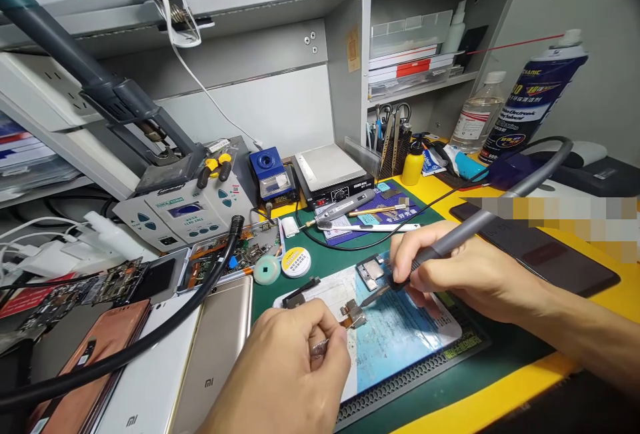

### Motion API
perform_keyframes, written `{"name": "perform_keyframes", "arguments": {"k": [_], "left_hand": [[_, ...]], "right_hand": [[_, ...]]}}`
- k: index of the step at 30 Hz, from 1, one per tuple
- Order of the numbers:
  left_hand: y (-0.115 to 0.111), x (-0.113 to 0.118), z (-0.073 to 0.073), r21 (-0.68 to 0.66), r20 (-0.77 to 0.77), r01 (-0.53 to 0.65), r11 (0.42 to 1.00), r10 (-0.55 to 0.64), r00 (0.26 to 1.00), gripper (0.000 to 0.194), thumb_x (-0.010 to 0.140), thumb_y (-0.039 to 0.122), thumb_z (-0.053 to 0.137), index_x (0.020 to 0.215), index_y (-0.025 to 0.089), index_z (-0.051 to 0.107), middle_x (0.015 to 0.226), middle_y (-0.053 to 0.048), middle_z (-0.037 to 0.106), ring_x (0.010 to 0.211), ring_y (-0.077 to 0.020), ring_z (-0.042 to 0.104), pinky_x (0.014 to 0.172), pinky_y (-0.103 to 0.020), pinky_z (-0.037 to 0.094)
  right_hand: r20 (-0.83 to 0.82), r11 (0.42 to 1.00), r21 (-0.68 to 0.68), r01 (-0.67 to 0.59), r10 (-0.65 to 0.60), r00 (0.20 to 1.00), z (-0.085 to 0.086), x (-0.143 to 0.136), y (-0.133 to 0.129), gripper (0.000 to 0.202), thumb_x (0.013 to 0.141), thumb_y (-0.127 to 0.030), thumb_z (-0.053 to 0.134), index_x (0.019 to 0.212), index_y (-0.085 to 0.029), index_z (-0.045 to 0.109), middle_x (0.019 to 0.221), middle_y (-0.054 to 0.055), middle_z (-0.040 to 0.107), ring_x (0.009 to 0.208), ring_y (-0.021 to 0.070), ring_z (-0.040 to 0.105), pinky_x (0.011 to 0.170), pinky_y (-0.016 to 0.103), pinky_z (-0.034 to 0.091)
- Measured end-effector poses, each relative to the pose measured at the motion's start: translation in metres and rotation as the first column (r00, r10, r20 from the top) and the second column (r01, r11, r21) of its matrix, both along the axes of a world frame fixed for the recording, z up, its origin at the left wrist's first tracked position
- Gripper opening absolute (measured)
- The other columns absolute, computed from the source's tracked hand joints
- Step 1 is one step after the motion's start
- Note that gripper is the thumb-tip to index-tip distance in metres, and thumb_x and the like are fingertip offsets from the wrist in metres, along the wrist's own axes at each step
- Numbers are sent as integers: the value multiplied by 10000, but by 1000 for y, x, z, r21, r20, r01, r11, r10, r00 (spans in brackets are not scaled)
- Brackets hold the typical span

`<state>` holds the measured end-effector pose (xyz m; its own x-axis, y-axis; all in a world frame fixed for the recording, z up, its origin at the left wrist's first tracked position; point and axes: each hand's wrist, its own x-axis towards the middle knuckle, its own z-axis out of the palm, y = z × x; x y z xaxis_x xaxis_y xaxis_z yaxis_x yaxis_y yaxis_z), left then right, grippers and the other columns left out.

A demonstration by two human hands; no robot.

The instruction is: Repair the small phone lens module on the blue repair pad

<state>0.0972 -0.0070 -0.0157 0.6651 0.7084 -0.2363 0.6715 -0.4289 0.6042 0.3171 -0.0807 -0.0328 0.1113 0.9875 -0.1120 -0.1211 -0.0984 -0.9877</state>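
My right hand (425, 264) is closed pen-style around a soldering iron (463, 231), whose dark tip points down and left. Just left of that tip lies a small metal-cased part with an orange flex cable (356, 314). My left hand (300, 361) pinches metal tweezers (320, 349), mostly hidden by the fingers; their thin end reaches the small part. Underneath is a white and blue work board (395, 341). Another silvery part with a dark frame (371, 273) lies on the board near my right fingers, and a black piece (300, 294) is behind my left hand.
Several phones (215, 354) lie at the left, crossed by a black hose (150, 354). A hot-air station (185, 211), a blue iron stand (273, 171) and a heating plate (333, 171) stand behind. At right are a dark phone (540, 247), a yellow bottle (413, 164) and a spray can (533, 101).
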Motion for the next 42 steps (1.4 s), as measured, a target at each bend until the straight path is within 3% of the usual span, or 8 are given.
{"name": "perform_keyframes", "arguments": {"k": [5, 9, 15, 22, 31, 42], "left_hand": [[1, -1, -3, 27, 19, 5, 1000, -5, 1000, 324, 872, 363, 462, 616, 199, 576, 471, 50, 384, 470, -117, 343, 469, -260, 204], [0, 0, -2, 19, 40, -11, 1000, 10, 999, 336, 868, 374, 476, 608, 194, 587, 474, 46, 391, 470, -118, 349, 462, -265, 187], [0, 0, -1, 26, 34, -19, 999, 18, 999, 341, 866, 393, 479, 613, 200, 600, 467, 48, 376, 474, -125, 356, 466, -256, 209], [0, -1, -4, 26, 15, -17, 1000, 16, 1000, 332, 865, 380, 477, 618, 199, 605, 478, 38, 406, 489, -126, 363, 471, -259, 206], [0, 1, 2, 13, 37, -39, 999, 38, 999, 340, 859, 370, 483, 582, 199, 582, 473, 35, 411, 476, -123, 369, 458, -257, 202], [-2, 0, 4, -9, 30, -58, 998, 58, 998, 331, 867, 368, 475, 594, 206, 571, 483, 38, 409, 485, -124, 369, 453, -245, 223]], "right_hand": [[-21, 998, 52, -35, 36, 999, 3, 0, 1, 155, 647, -48, 611, 668, -130, 741, 636, 12, 587, 490, 139, 573, 440, 251, 487], [-63, 999, 22, 32, -30, 998, 3, -2, 1, 140, 644, -62, 600, 666, -131, 720, 607, 3, 570, 473, 144, 573, 422, 251, 476], [-163, 991, -54, 126, -134, 978, 5, -5, 4, 95, 766, -227, 655, 796, -140, 679, 493, -30, 538, 355, 127, 541, 369, 218, 458], [-178, 994, -98, 58, -75, 981, 7, -7, 6, 309, 881, -422, 658, 888, -113, 661, 598, 34, 669, 322, 125, 580, 303, 170, 432], [-158, 996, -78, 42, -54, 986, 1, -7, 5, 139, 833, -244, 695, 813, -153, 591, 633, 4, 653, 397, 136, 626, 340, 176, 476], [-104, 993, -74, 87, -94, 990, -3, -7, 2, 78, 774, -184, 672, 761, -161, 599, 584, -20, 608, 369, 122, 571, 297, 187, 457]]}}
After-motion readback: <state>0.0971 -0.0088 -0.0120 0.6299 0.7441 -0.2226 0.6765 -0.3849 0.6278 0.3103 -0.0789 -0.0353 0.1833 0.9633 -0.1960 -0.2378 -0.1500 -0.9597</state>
